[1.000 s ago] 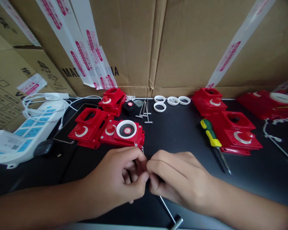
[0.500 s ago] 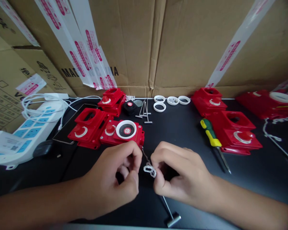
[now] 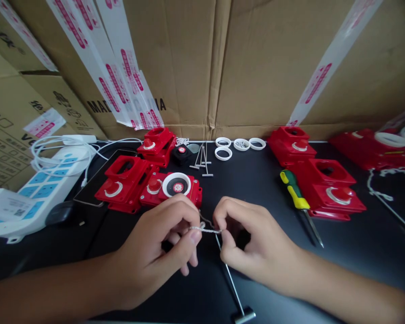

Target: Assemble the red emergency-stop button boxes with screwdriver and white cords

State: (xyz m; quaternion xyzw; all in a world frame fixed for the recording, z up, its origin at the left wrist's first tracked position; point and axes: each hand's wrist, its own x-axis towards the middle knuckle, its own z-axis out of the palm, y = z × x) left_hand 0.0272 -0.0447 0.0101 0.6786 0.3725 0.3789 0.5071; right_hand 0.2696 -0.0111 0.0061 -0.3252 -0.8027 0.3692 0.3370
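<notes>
A thin whitish cord (image 3: 208, 231) runs between my two hands, with a small loop near the left fingertips. My left hand (image 3: 165, 245) pinches one part of it between thumb and forefinger. On the other side, my right hand (image 3: 253, 236) pinches the cord the same way. The cord trails back toward a red housing (image 3: 148, 196) with a white ring (image 3: 176, 184) around a black disc, just behind my left hand. Below my hands lies a thin metal rod with a T-shaped hammer head (image 3: 245, 315); its upper end reaches the cord, and whether it is tied there I cannot tell.
More red housings (image 3: 121, 191) stand left and right (image 3: 334, 180). A green-yellow screwdriver (image 3: 295, 189) leans by the right ones. At the back are several white rings (image 3: 223, 154) and small metal hammers (image 3: 207, 174). A power strip (image 3: 37, 193) lies left; cardboard boxes (image 3: 256, 67) stand behind.
The bunched cord loop at my right fingertips is now stretched between both hands. My left fingers have come to grip it, and more of the hammer's rod shows.
</notes>
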